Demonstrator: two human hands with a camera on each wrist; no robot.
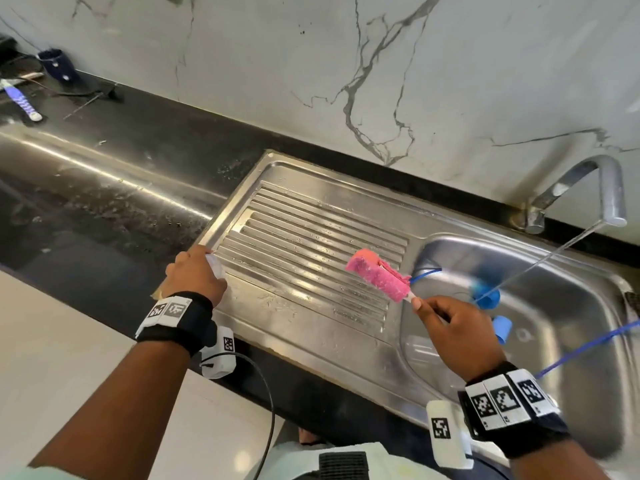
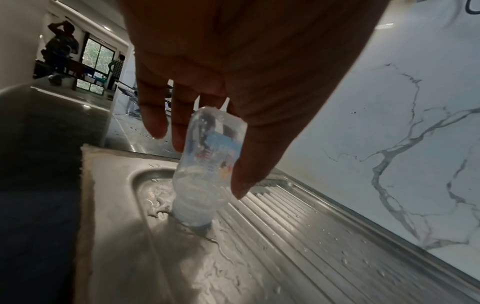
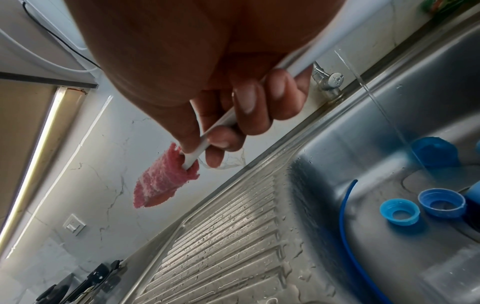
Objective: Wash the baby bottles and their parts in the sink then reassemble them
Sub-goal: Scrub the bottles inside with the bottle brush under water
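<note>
Bottle (image 2: 205, 164) stands upside down, mouth on draining board (image 1: 311, 237), left hand (image 1: 195, 275) grasping it. Right hand (image 1: 457, 327) grips pink sponge brush (image 1: 377, 278). 2 blue rings (image 3: 420, 205) wait in sink (image 1: 554, 306) under running tap (image 1: 588, 188). Likely next: release bottle, scrub rings.

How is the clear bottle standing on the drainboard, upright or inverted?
Inverted: the bottle stands neck-down on the drainboard, its flat base up between the left hand's fingers.

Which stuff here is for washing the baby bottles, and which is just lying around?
For the job:
clear bottle, held in the left hand
pink sponge brush, held in the right hand
blue bottle rings
running tap

Lying about:
toothbrush
dark cup
</note>
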